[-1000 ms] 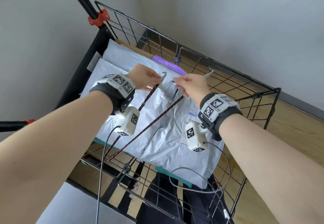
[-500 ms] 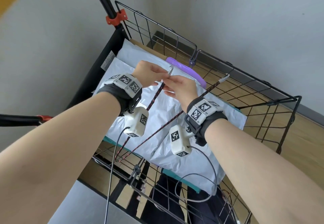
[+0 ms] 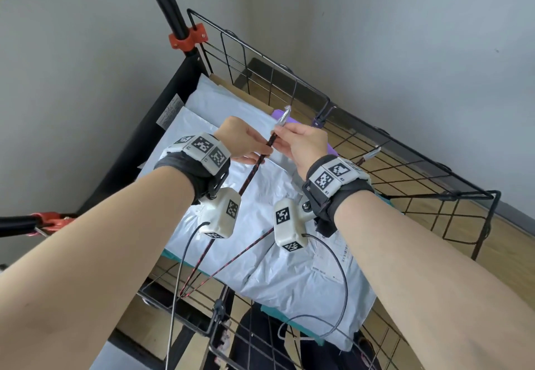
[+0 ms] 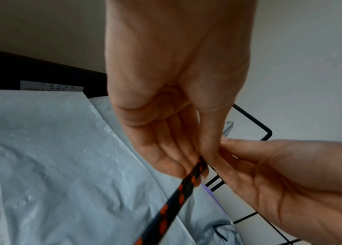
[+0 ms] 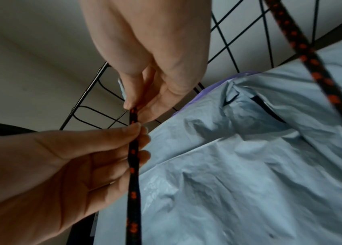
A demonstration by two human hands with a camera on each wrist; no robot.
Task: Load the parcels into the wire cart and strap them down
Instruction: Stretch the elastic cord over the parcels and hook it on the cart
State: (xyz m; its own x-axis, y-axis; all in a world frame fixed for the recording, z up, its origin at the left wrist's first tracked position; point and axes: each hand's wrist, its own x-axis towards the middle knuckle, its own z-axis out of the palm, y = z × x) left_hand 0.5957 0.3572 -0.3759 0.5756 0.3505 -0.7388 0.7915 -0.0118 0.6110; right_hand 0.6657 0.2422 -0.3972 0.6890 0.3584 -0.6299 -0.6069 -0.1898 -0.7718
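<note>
Grey-white poly mailer parcels (image 3: pixel 260 224) lie stacked in the black wire cart (image 3: pixel 411 152). A black bungee cord with red flecks (image 3: pixel 252 175) rises from the cart's near edge to both hands. My left hand (image 3: pixel 260 149) pinches it between thumb and fingers (image 4: pixel 199 159). Just above, my right hand (image 3: pixel 279 135) pinches the same cord (image 5: pixel 133 106) below its metal hook (image 3: pixel 283 116). A second cord (image 3: pixel 240 256) runs under my right wrist, and its hook (image 3: pixel 372 153) rests at the far wire rim.
A purple parcel (image 3: pixel 331 149) and a cardboard edge (image 3: pixel 240 91) lie at the cart's back. Teal packaging (image 3: pixel 289 314) shows under the mailers. The black handle pole with an orange clamp (image 3: pixel 188 36) stands at the far left. Grey walls close in behind.
My right hand let go of the second cord, whose hook now lies at the far rim, and moved left to pinch the first cord above my left hand.
</note>
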